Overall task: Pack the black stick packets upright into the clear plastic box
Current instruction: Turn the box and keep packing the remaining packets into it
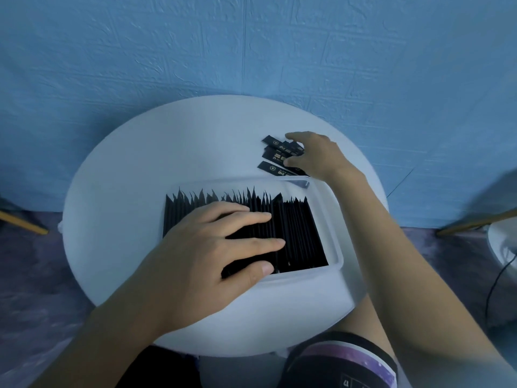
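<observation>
A clear plastic box sits on a round white table. It holds a dense row of black stick packets standing upright. My left hand lies flat on top of these packets, fingers straight and pressing them. Behind the box lie several loose black packets in a small pile. My right hand reaches over this pile, thumb and fingers curled round some of the loose packets.
A textured blue wall rises behind the table. Wooden legs show at the far left and right. A white object with a black cable stands at the right edge. My knees sit under the table's near rim.
</observation>
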